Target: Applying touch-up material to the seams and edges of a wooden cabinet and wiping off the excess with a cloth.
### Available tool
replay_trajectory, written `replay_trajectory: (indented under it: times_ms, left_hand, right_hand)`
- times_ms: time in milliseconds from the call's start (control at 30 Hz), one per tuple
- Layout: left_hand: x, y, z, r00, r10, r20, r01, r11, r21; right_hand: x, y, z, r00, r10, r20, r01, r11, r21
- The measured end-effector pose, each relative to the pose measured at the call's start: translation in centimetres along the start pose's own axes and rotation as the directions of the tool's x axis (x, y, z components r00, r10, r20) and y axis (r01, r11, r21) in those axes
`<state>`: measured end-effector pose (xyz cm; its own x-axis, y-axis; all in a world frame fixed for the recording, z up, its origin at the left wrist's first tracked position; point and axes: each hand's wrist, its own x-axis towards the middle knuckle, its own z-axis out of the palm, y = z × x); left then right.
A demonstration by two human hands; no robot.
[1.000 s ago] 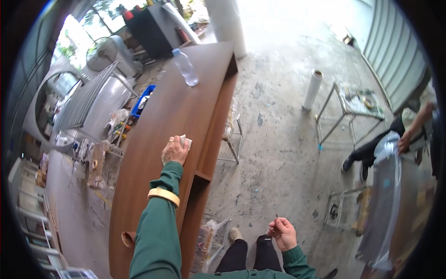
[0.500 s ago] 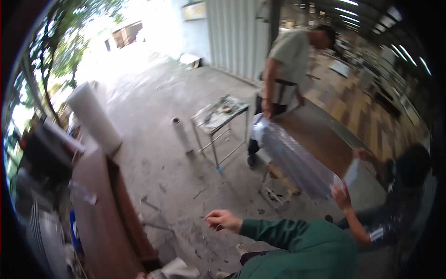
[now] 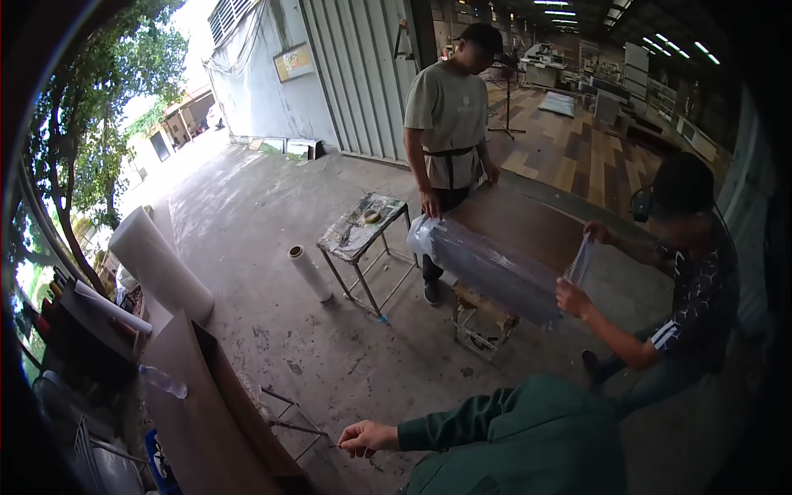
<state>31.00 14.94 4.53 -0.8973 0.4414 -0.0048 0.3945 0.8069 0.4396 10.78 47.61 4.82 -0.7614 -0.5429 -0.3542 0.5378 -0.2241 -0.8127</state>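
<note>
My right hand (image 3: 367,438), in a green sleeve, reaches in from the lower right with its fingers pinched together. A tiny dark tip shows at the fingertips; I cannot make out what it is. Beyond the hand, to its left, stands a thin metal-legged stand (image 3: 290,417) beside a long brown wooden piece (image 3: 186,404). A clear plastic bottle (image 3: 163,381) lies on that piece. My left hand is out of view. Across from me, a standing person and a crouching person hold clear plastic wrap (image 3: 495,268) around a brown panel (image 3: 516,219).
A paint-stained small table (image 3: 351,239) carries a roll of tape (image 3: 372,216). Near it a roll of film (image 3: 309,272) stands on the concrete floor. A large white roll (image 3: 161,264) leans at the left. A low stool (image 3: 487,318) supports the wrapped panel.
My view has shifted, and my right hand now sits lower and farther left. A hand and pale material at the bottom edge have left view. The standing person is more upright.
</note>
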Motion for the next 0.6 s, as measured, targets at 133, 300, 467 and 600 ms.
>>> replay_trajectory:
  times_ms: [133, 300, 467, 600]
  left_hand:
    - [-2.2, 2.6, 0.5, 0.709, -0.703, -0.055, 0.344, 0.413, -0.843]
    - [-5.2, 5.2, 0.7, 0.411, -0.895, 0.173, 0.42, 0.017, -0.907]
    - [-11.6, 7.2, 2.0, 0.48, -0.863, 0.157, 0.387, 0.048, -0.921]
    - [-16.4, 8.6, 3.4, 0.092, -0.981, 0.169, 0.568, -0.087, -0.818]
  right_hand:
    - [-0.6, -0.9, 5.3, 0.99, 0.137, 0.044, -0.136, 0.99, -0.023]
    - [-0.1, -0.6, 8.8, 0.99, 0.093, 0.102, -0.088, 0.995, -0.055]
    - [0.9, -0.2, 11.0, 0.992, 0.048, 0.114, -0.043, 0.998, -0.04]
    - [2.6, -0.1, 12.3, 0.979, 0.128, 0.157, -0.114, 0.989, -0.098]
